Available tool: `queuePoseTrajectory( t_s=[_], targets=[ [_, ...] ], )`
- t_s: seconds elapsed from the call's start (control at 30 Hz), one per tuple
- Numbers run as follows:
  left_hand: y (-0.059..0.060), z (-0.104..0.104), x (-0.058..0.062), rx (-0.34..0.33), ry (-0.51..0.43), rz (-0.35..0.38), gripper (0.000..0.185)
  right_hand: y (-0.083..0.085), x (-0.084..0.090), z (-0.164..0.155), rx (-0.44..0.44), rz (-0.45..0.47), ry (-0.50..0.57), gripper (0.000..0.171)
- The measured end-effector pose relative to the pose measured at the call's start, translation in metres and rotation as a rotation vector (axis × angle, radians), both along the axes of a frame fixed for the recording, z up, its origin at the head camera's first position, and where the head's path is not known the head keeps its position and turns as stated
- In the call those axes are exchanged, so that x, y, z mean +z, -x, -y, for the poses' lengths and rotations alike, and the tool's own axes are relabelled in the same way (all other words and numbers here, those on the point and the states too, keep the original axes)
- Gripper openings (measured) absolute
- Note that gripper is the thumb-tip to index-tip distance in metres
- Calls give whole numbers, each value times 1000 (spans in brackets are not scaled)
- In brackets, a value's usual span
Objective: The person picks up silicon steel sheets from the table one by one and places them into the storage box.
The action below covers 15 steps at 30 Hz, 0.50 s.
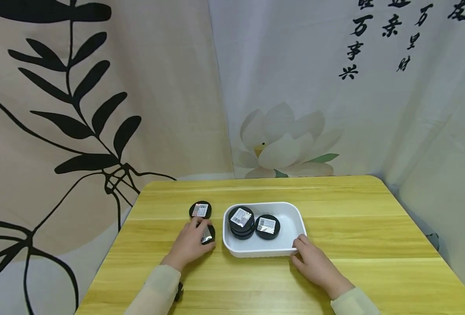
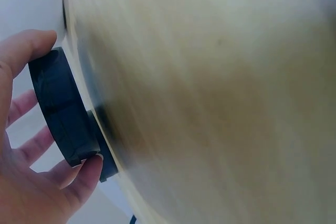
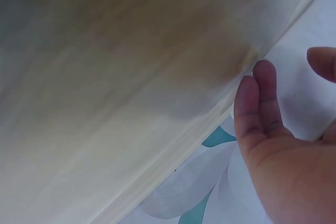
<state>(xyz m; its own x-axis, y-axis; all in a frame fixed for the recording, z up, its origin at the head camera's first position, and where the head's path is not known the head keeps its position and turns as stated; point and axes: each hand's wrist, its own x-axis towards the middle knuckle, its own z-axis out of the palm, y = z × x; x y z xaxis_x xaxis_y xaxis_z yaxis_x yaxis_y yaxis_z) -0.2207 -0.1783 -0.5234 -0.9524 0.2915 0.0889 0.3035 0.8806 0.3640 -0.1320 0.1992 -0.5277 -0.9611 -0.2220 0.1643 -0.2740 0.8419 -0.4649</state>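
My left hand (image 1: pixel 191 245) grips a flat round black container (image 1: pixel 207 235) by its sides, left of the tray; its silvery label partly shows. In the left wrist view, thumb and fingers span this black container (image 2: pixel 63 106). Just beyond it, a second black container (image 1: pixel 200 210) with a barcode label lies on the table. My right hand (image 1: pixel 315 264) holds the front right corner of the white tray (image 1: pixel 264 253), fingers over the rim and thumb outside. Inside the tray, on its left, are a stack of black containers (image 1: pixel 241 221) and a single one (image 1: pixel 267 227) beside it.
A small black object (image 1: pixel 179 292) shows partly from under my left forearm. The yellow wooden table (image 1: pixel 335 210) reaches back to a hanging cloth (image 1: pixel 169 109) printed with plants, a lotus and writing.
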Motion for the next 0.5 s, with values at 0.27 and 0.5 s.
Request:
queuePoseTrajectory(
  t_s=[0.27, 0.5],
  targets=[
    [-6, -5, 5, -23, 2, 5, 58, 0, 0, -1, -12, 3, -2, 14],
    [-12, -15, 16, -68, 29, -27, 61, 1, 0, 0, 0, 2, -1, 14]
  ],
)
